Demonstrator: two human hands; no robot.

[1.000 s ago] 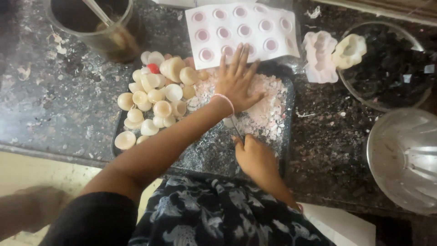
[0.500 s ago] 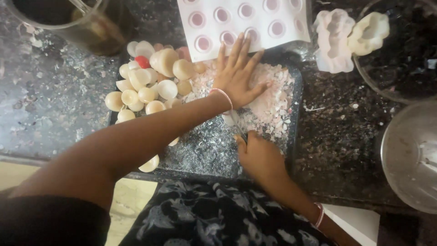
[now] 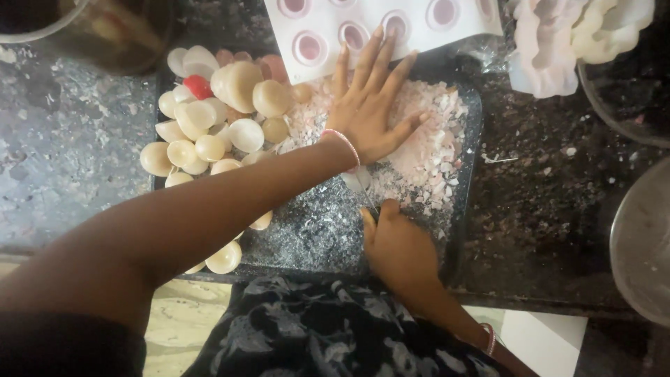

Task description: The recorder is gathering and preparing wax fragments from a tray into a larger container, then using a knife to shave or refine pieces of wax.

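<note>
Two hands at work over a dark rectangular tray (image 3: 464, 230) on the speckled stone counter (image 3: 63, 160). Left hand (image 3: 370, 115) spread flat, fingers fanned and pointing away toward the white mould sheet (image 3: 391, 28), palm pressed onto the heap of crushed shell pieces (image 3: 426, 153). Right hand (image 3: 398, 244) curled into a loose fist at the tray's near edge, seemingly pinching a thin pale tool (image 3: 363, 185); too small to tell what kind. Tool's long axis running from the right hand up toward the left wrist, tip close beside the pink bracelet (image 3: 343, 143). Crushed pieces pale pink and white, flaky, piled thickest in the tray's far right corner, thinning to fine grey crumbs nearer the body. Many whole half-shells (image 3: 209, 132), cream and rounded, heaped on the tray's left side, one small red thing (image 3: 199, 87) among them.
</note>
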